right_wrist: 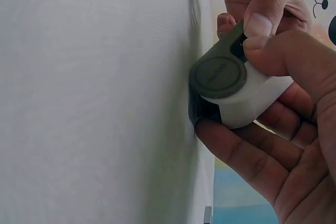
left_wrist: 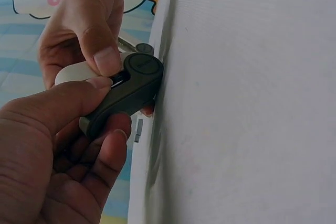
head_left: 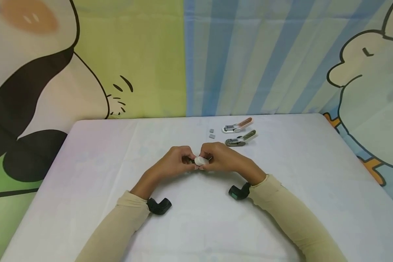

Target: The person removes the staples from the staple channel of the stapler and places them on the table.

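Both hands hold one small stapler just above the middle of the table. In the left wrist view its dark green part and white part meet at a round cap. My left hand grips the dark green part, its thumb at the dark slot between the two parts. From the other side my right hand pinches the white part, and the two thumb tips nearly meet. The right wrist view shows the stapler with a dark gap under the cap. Its inside is mostly hidden.
Beyond the right hand lie two opened staplers, one pinkish and one green. Two small grey staple strips, a far one and a nearer one, lie left of them. A printed cloth hangs behind the white table.
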Available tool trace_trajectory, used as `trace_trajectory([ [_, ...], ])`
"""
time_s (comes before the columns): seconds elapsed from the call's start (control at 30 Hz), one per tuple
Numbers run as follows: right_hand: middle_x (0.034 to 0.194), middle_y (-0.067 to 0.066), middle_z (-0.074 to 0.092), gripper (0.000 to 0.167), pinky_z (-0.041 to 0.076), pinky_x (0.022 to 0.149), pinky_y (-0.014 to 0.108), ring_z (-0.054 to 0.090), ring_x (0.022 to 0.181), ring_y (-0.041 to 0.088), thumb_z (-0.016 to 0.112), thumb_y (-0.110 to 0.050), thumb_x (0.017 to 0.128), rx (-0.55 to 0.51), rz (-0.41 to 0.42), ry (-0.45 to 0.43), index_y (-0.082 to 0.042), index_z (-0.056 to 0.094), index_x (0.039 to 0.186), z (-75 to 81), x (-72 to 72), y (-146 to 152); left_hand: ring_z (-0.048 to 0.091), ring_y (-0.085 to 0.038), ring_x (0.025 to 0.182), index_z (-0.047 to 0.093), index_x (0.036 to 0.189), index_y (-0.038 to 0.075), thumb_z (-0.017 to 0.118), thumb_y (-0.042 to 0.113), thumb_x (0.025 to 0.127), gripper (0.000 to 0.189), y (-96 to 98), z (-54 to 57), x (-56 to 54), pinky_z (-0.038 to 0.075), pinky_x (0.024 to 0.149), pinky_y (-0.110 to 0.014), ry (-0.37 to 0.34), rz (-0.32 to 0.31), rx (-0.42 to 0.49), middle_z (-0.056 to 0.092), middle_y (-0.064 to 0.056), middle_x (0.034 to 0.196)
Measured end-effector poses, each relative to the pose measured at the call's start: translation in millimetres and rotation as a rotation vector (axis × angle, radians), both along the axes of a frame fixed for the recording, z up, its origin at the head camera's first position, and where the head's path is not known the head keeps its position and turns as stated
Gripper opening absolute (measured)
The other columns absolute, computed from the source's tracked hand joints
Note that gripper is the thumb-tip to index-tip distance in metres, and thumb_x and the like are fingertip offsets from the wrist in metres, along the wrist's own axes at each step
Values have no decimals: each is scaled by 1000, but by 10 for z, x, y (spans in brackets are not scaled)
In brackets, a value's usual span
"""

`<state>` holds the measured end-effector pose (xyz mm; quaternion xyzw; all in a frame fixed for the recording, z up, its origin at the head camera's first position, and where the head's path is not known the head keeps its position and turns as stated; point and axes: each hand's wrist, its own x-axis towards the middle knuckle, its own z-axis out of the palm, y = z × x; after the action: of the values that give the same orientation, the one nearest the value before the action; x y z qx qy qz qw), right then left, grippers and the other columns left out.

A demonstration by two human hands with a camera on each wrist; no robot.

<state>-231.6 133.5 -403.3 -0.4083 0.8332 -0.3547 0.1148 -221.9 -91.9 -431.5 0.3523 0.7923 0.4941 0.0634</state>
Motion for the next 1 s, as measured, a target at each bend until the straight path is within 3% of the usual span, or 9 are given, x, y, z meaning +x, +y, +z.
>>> trace_trajectory([
  [0.13,90,0,63,20,53,67,25,67,82,8,77,-4,80,-28,12,-3,-10,58,85,8,-24,5,59,-10,73,73,90,4,78,2,81,10,4,7,-5,51,65,-26,31,1,-17,64,1,85],
  [0.37,94,2,65,18,55,70,29,68,89,13,74,-2,82,-32,16,-123,-7,59,91,50,-41,39,60,-10,77,75,95,4,78,6,82,13,-12,8,-16,51,69,-27,25,17,-63,65,3,86],
  [0.53,98,-1,64,21,54,77,32,64,96,12,72,-6,84,10,-1,-38,-8,62,103,78,-59,41,57,-11,74,75,97,4,77,7,83,15,-22,33,-33,48,66,-27,31,78,-76,65,4,87],
  [0.7,104,-5,66,20,51,85,33,63,99,13,71,-10,87,74,15,57,-11,67,106,137,-62,64,55,-12,73,75,99,3,77,8,84,17,-21,53,-23,47,63,-27,24,82,-87,64,3,86],
  [1.0,103,-5,67,20,50,87,35,65,99,15,73,-14,88,117,-3,48,-10,68,106,148,-77,169,55,-11,70,75,97,1,78,7,83,16,30,15,-7,48,61,-26,84,85,-66,63,3,83],
])
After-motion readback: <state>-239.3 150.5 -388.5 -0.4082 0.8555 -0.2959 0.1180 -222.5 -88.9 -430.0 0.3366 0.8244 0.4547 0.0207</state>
